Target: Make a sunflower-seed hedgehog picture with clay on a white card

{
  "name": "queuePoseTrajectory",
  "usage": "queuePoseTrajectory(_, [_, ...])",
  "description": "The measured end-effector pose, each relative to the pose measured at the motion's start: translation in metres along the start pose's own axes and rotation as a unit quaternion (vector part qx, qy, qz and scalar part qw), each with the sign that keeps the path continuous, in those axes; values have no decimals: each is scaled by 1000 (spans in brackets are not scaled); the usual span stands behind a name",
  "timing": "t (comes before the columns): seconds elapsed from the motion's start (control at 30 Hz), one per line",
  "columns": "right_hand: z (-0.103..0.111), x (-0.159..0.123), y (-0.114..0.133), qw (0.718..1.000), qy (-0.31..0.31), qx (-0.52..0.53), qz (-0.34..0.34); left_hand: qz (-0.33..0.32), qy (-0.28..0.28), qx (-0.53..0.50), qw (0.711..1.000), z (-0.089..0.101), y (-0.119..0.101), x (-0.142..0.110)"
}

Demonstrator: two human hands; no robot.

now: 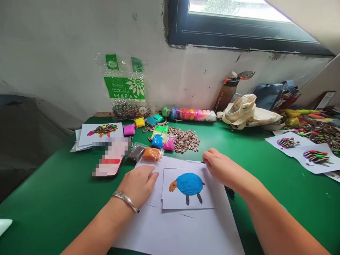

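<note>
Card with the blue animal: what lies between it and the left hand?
In the head view, just a narrow bare strip of white paper separates the left hand from the card.

"BE YOUNGER" is read on the brown bottle (225,94). Left of the bottle, Chinese characters, 原生 first and 瓜子 last, are borne by the green-printed clear bag (126,88); smaller print not resolved.

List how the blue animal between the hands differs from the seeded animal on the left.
The blue animal has a plain body; the seeded animal has a body of dark seeds with coloured dots. The blue animal's head is orange-brown, the seeded animal's pink. The blue animal's legs are dark grey, the seeded animal's orange. Both face left and show two legs.
</note>
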State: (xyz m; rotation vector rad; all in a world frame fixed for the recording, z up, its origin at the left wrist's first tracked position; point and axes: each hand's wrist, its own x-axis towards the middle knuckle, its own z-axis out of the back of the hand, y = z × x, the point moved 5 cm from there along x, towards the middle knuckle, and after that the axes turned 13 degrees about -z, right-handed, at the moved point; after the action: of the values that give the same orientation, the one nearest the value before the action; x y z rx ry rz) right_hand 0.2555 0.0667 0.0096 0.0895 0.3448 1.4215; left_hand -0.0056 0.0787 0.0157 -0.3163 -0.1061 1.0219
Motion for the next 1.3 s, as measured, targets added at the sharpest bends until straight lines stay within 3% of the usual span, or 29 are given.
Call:
queuePoseTrajectory(0.3, [-5, -2, 17, 999, 18, 51, 0, -39, -7, -116, 992, -11, -14, 2])
queuePoseTrajectory(0.63, [2, -12, 22, 998, 32, 49, 13, -27, -34, -171, 984, -14, -12, 2])
queuePoseTrajectory(1.0, [-3, -10, 37, 986, 54, 159, 22, -6, -22, -204, 979, -12, -8, 2])
queuePoseTrajectory(1.17, [10, -8, 23, 984, 32, 175, 7, 1, -36, -210, 977, -12, -3, 3])
queuePoseTrajectory(1.3, [10, -5, 12, 975, 88, 205, -14, 6, -40, -226, 973, -14, -2, 3])
